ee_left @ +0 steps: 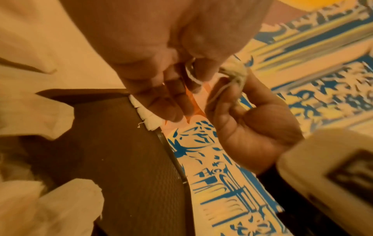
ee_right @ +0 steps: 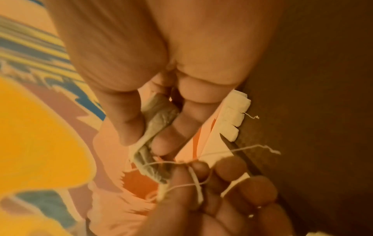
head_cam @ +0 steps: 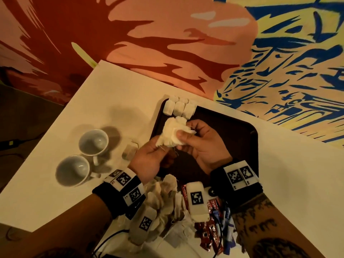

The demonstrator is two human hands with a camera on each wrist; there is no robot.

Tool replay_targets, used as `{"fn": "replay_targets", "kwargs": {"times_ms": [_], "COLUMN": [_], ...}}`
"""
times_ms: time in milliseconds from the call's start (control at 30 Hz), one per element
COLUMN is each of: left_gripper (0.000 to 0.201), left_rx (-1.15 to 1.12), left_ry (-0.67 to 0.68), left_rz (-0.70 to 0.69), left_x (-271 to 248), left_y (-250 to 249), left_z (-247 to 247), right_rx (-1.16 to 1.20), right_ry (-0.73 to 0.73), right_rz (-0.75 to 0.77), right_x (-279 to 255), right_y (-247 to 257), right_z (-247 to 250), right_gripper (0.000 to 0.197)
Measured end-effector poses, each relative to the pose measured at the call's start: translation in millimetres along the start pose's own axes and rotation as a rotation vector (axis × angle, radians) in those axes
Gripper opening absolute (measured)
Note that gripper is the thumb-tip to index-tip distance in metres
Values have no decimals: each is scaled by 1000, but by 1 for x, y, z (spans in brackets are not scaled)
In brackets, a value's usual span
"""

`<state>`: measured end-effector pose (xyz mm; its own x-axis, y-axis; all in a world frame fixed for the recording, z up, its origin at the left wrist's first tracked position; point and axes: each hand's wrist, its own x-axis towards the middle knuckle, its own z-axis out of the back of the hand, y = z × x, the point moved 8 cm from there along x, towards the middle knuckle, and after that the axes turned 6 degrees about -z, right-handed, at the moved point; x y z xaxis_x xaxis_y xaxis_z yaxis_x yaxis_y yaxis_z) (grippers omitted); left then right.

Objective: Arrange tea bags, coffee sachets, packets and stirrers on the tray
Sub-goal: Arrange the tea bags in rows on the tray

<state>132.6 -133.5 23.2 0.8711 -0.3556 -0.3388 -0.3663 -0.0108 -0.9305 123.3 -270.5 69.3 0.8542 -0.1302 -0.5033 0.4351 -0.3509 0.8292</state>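
Over the dark brown tray both hands hold a bunch of white tea bags. My left hand pinches its lower end and the strings. My right hand grips the bunch with the thumb on top; in the right wrist view its thumb and finger pinch one tea bag. Several tea bags lie in a row at the tray's far corner. A loose pile of tea bags, red coffee sachets and blue packets lies at the near edge under my wrists.
Two white cups stand on the white table left of the tray. One tea bag lies between the cups and my left hand. A patterned floor shows beyond the table's far edges.
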Motion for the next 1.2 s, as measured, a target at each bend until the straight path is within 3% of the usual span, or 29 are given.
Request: {"fn": "replay_targets", "kwargs": {"times_ms": [67, 167, 300, 567, 700, 833, 933, 1100, 1200], "left_gripper": [22, 57, 77, 14, 23, 9, 13, 45, 33], "left_rx": [-23, -228, -583, -562, -573, -570, -530, -385, -341], "left_ry": [71, 157, 183, 2, -49, -111, -139, 4, -14], "left_rz": [-1, 75, 138, 170, 185, 199, 168, 106, 110], "left_x": [-3, -1, 2, 21, 29, 34, 38, 38, 39], "left_y": [-3, -1, -2, 5, 8, 11, 9, 5, 7], "left_z": [-12, -24, -28, -13, -4, -3, -6, -18, -16], "right_rx": [-260, -562, -656, -758, -619, -356, -245, -375, -360], "right_ry": [-39, -67, -22, -45, -104, -203, -244, -276, -225], "right_rz": [28, 115, 145, 203, 177, 102, 54, 117, 65], "right_x": [6, 11, 11, 20, 27, 35, 41, 44, 45], "right_y": [-1, 2, -5, -9, -6, -12, -21, -23, -24], "right_z": [5, 12, 9, 14, 26, 36, 38, 38, 41], "right_gripper": [17, 18, 16, 22, 9, 8, 9, 13, 26]}}
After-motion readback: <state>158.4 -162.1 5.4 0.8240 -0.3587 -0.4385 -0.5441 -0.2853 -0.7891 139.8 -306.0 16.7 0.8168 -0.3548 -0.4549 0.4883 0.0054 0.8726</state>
